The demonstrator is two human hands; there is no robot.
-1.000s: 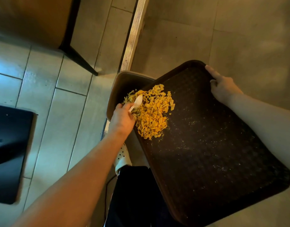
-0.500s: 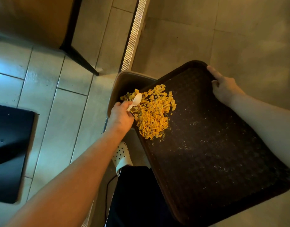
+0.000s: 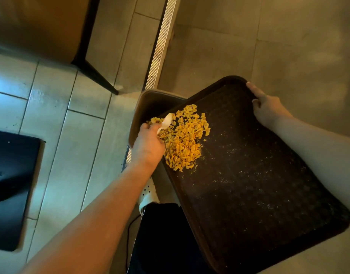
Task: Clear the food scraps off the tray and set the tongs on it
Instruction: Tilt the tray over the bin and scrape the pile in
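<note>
Presently on view, item by item. Tray (image 3: 259, 184): dark brown, textured, rectangular with rounded corners, held aslant above the floor, its far left edge over the bin (image 3: 144, 107). Fine pale crumbs are scattered across its surface. Food scraps (image 3: 185, 143): a heap of small yellow-orange flakes, gathered at the tray's far left edge, a few pieces at the very lip above the bin opening. Right hand (image 3: 267, 109): grips the tray's far rim near its rounded corner, fingers curled over the edge. Left hand (image 3: 148, 143): fingers closed round the handle of a white plastic spoon (image 3: 166, 122), the bowl of the spoon pointing away from the person and lying against the near side of the scrap heap. Bin: grey-beige, open-topped, standing on the floor directly beneath the tray's low edge; its contents are too dark to make out. White perforated shoe (image 3: 148, 194): on the floor just beside the bin, partly under the left forearm, with a dark trouser leg (image 3: 162, 238) below it. Metal floor strip (image 3: 162, 42): ridged, running away from the bin between two tiled areas. Black table leg (image 3: 95, 74): slanting across the tiles, far left. Tongs: nowhere to be seen from this spot.
</note>
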